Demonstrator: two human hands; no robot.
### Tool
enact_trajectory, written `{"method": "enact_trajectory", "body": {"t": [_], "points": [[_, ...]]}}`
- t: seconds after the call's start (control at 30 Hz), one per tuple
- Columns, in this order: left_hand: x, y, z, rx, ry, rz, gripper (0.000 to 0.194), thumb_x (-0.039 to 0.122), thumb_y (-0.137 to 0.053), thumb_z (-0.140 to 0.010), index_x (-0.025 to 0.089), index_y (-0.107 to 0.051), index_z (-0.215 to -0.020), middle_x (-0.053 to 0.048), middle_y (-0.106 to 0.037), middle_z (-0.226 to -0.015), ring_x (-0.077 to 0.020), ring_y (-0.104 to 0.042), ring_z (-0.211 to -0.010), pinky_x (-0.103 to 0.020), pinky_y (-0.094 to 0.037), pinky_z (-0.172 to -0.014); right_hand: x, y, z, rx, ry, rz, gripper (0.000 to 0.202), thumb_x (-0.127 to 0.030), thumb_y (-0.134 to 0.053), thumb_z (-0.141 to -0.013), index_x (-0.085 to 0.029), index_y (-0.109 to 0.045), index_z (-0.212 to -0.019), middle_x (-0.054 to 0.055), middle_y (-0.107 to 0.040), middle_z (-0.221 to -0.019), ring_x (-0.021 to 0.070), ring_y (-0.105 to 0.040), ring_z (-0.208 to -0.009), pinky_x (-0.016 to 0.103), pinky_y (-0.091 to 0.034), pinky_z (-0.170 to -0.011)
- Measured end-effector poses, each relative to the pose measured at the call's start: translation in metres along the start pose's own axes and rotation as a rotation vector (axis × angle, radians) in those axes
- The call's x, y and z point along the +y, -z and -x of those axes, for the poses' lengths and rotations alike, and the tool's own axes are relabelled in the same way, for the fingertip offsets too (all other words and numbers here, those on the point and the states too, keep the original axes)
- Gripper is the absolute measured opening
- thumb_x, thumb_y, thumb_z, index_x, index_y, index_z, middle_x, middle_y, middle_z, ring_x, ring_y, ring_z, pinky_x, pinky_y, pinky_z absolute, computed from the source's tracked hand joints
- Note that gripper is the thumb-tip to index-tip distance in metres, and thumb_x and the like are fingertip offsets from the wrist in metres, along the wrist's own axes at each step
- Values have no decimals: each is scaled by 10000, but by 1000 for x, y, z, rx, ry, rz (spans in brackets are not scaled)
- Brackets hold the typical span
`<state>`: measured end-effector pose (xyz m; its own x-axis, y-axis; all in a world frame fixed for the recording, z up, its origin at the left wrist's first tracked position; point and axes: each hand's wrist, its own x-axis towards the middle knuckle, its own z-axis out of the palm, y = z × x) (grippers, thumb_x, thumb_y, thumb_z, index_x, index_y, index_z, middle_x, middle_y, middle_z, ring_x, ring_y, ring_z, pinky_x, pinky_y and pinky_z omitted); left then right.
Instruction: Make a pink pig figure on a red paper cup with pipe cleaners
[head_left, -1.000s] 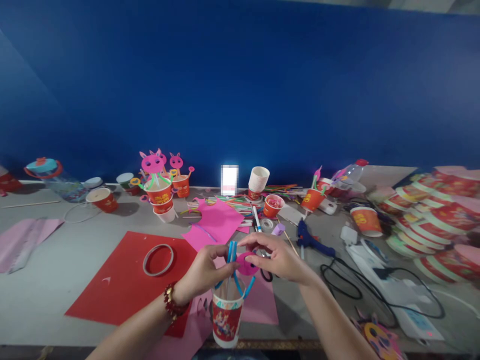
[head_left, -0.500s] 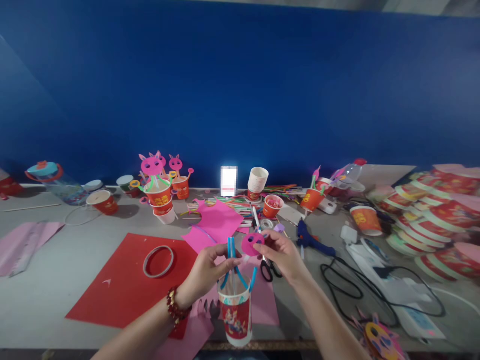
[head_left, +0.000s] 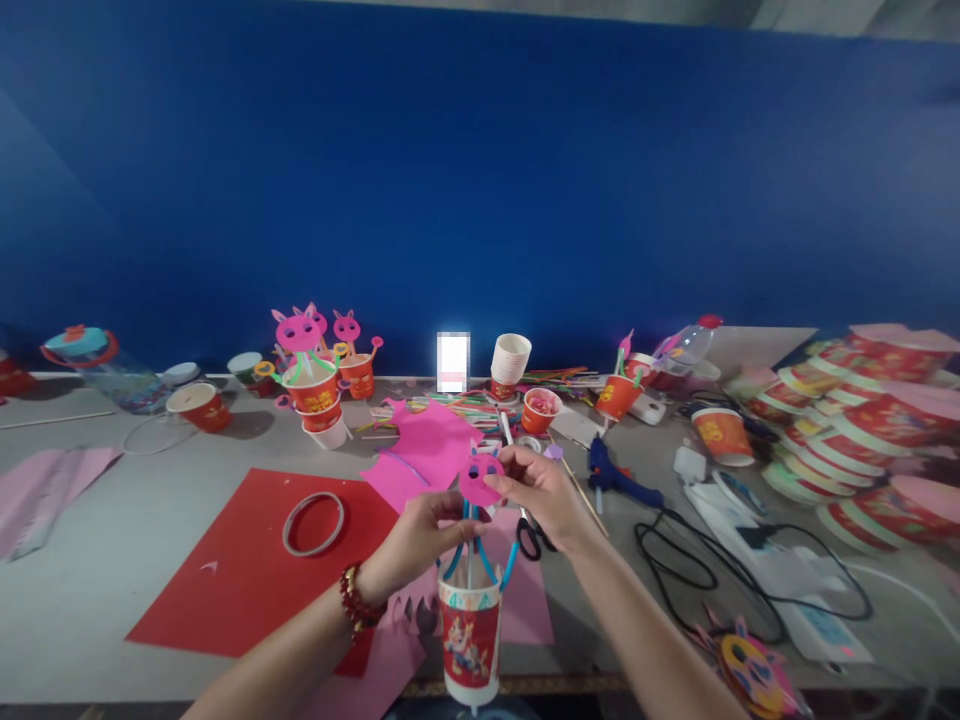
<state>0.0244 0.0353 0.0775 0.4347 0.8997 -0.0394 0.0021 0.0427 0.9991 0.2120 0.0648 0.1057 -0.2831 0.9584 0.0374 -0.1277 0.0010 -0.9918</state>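
While pinching straws (head_left: 487, 562) between left hand (head_left: 420, 530) fingertips, held face (head_left: 471, 490) by straw tops in right hand (head_left: 551, 495) pinch | had cup (head_left: 471, 650) upright below | risked crooked face from uneven grip, tipped cup from sideways push

The pink paper face (head_left: 481, 478) with cut-out eyes stands upright above the red-and-white cup (head_left: 470, 640) holding blue strips (head_left: 484, 560).
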Motion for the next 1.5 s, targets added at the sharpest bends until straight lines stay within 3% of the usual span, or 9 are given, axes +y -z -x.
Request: {"method": "enact_trajectory", "body": {"t": [0.27, 0.93, 1.3, 1.5], "points": [[-8, 1, -3, -26, -22, 86, 339, 368, -748, -796, 120, -716, -1024, -103, -761, -974, -234, -690, -896, -322, -529, -821, 11, -4, 0, -26, 54, 33, 301, -365, -820, -710, -175, -595, -775, -49, -537, -646, 92, -481, -565, 209, -411, -533], [-12, 2, -3, -2, -28, 51, 326, 376, -745, -802, 121, -729, -1003, -102, -765, -955, -223, -689, -862, -298, -524, -785, 15, -7, 1, -11, 96, 111, 275, -355, -790, -734, -178, -583, -773, -48, -513, -664, 103, -466, -590, 220, -393, -561], [-13, -1, -3, 71, -35, 21, 411, 506, -620, -872, 117, -750, -898, -86, -763, -869, -211, -679, -813, -285, -514, -762, 16, -8, 4, 22, 171, 190, 247, -344, -758, -768, -187, -567, -768, -48, -499, -659, 108, -459, -601, 218, -404, -573], [-17, -2, -3, 89, -48, -8, 415, 520, -625, -862, 130, -760, -900, -88, -771, -874, -226, -695, -828, -287, -528, -768, 18, -8, 5, -106, 52, 69, 290, -396, -758, -773, -197, -556, -829, -40, -519, -691, 118, -499, -603, 230, -442, -573]]}}
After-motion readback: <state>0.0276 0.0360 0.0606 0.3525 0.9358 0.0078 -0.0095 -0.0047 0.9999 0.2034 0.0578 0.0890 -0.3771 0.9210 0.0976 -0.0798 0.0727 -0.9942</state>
